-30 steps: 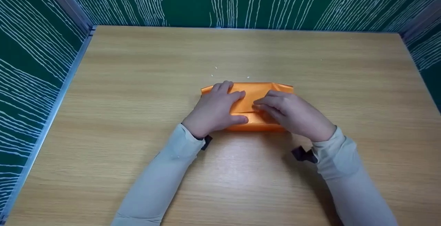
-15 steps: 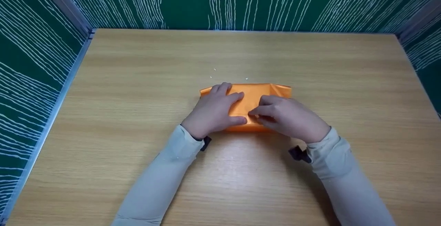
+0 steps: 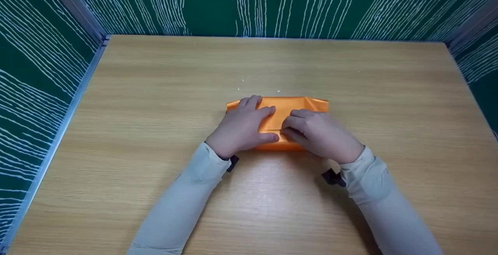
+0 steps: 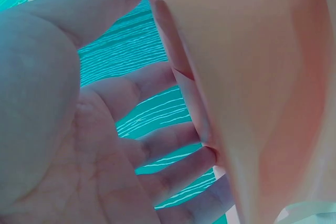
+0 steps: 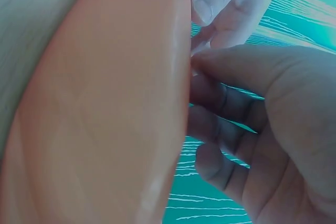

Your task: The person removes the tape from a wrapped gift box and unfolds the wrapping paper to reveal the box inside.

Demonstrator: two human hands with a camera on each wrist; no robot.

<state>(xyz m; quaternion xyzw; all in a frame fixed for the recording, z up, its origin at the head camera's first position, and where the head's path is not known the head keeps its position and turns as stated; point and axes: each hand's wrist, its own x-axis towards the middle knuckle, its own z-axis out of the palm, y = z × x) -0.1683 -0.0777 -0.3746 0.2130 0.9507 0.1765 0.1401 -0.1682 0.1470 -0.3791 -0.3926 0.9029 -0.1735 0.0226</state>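
Note:
An orange paper-wrapped package lies flat, its overlapping paper edge forming a seam along the top. Across its left part my left hand rests with spread fingers, the thumb near the seam. My right hand is on the right half, fingers curled, with thumb and index finger pinching at the paper's seam edge. In the right wrist view, the thumb and fingertips meet the far side of the orange wrapping. The left wrist view shows the left fingers straight against the package. Curled fingers hide part of the seam.
The package is on a light wooden table. Several tiny white scraps lie just beyond it. Green panels with white streaks border the table at the back and sides.
The right hand has slid left and toward the person along the seam, its fingers curling in more. The flap edge lies lower against the package. The left hand holds its place.

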